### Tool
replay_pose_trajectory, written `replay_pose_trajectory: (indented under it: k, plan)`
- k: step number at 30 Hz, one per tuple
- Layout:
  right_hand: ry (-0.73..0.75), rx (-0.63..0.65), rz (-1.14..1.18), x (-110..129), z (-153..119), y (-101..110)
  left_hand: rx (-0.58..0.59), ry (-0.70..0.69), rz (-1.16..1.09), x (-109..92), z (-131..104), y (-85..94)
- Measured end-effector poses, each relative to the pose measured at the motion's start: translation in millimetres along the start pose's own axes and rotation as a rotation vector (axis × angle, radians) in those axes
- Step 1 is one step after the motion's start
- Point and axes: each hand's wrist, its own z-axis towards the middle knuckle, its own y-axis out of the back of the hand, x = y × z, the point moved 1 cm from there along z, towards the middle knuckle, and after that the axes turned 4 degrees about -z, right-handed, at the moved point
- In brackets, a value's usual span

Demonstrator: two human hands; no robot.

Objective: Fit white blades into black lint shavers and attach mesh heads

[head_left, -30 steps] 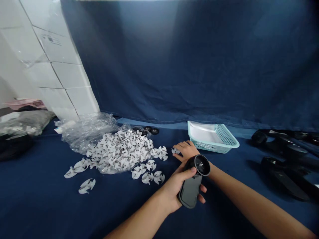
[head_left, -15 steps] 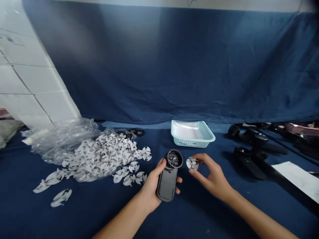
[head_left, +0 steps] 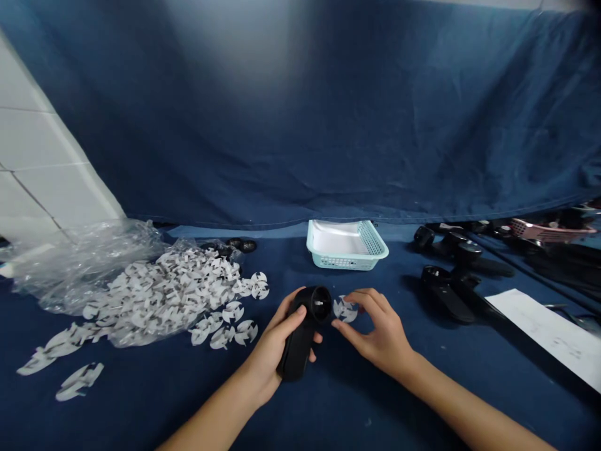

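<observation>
My left hand [head_left: 277,341] is wrapped round a black handheld fan body [head_left: 300,344], its round open head facing right with a small pale shaft inside. Just right of that head, my right hand [head_left: 380,329] pinches a grey-white fan blade [head_left: 345,309] between thumb and fingers. A small gap separates the blade from the fan head. To the left lies a large heap of similar fan blades [head_left: 164,291], partly on a clear plastic bag, with several loose ones nearby.
A light-blue basket [head_left: 347,261] with white paper inside stands behind my hands. Several black fan bodies [head_left: 448,297] and a white sheet [head_left: 549,332] lie at the right. Crumpled clear plastic [head_left: 89,257] is at the left, and a dark blue curtain [head_left: 300,125] hangs behind.
The fan body has turned in my left hand, its head now facing right toward the blade. My right hand has brought the blade closer to it. The view has shifted slightly.
</observation>
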Motion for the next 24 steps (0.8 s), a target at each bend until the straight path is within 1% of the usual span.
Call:
replay_pose_trajectory:
  k: [2, 5, 12, 17, 22, 24]
  plan:
    - [0.008, -0.013, -0.031, -1.1, -0.3, -0.3, -0.023, -0.013, 0.002, -0.6, -1.0, -0.6]
    - [0.010, 0.009, 0.013, -2.4, -1.5, -2.7, -0.045, -0.012, 0.015, 0.2, -2.3, -1.0]
    - [0.088, 0.059, 0.187, -1.6, -4.1, -5.8, -0.010, 0.031, 0.052, 6.2, -3.2, -2.5]
    - [0.101, 0.042, 0.251, 2.6, -6.0, -3.3, 0.001, 0.060, -0.007, 7.3, -3.2, -2.2]
    - [0.150, 0.062, 0.252, 8.0, -8.3, -3.3, 0.004, 0.092, -0.063, 8.0, -0.9, -0.3]
    - [0.134, 0.046, 0.256, 9.1, -8.7, -4.0, 0.016, 0.097, -0.080, 8.0, 0.2, 0.2]
